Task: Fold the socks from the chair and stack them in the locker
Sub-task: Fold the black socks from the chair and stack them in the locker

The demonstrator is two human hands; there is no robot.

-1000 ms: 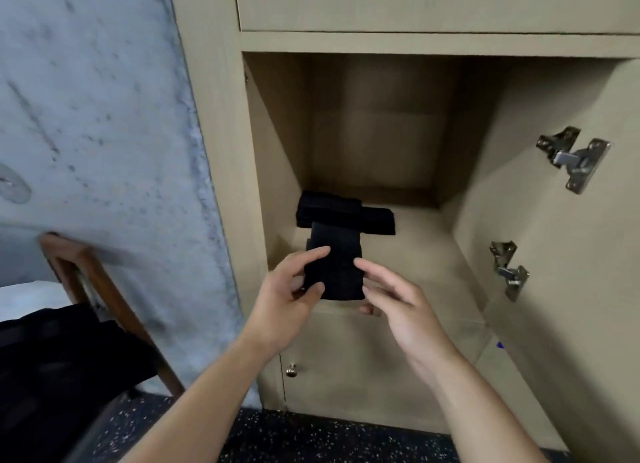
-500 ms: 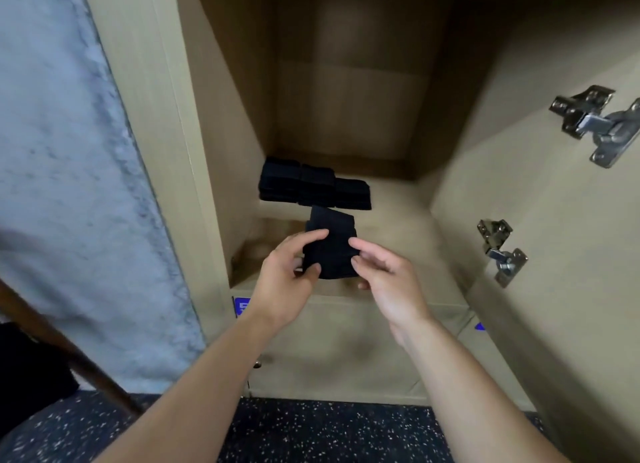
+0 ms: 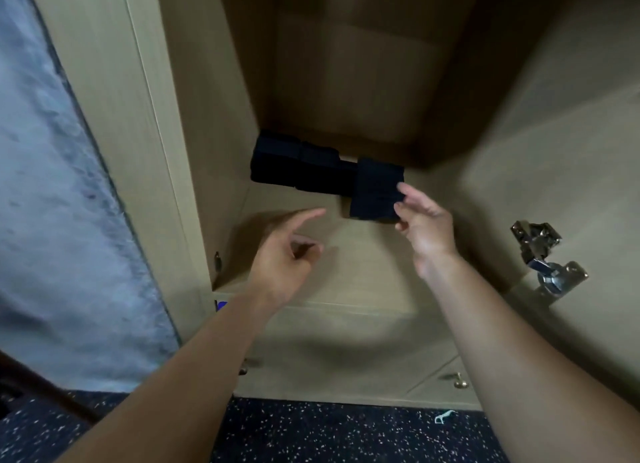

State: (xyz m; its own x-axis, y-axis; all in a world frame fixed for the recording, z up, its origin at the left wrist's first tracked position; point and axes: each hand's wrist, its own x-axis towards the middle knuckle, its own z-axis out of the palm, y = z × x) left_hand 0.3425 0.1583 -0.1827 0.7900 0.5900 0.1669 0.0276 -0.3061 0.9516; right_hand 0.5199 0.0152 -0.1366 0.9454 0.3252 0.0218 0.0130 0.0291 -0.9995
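Matt dark cloth socks – pale wood-grain locker, shiny metal hinge

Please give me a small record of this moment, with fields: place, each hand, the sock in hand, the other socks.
place: open locker compartment
right hand: pinches a folded dark sock at its right edge
left hand: holds nothing, index finger pointing out
sock in hand: at the right end of the row, whether it rests on the shelf cannot be told
other socks: folded dark socks in a row at the back left
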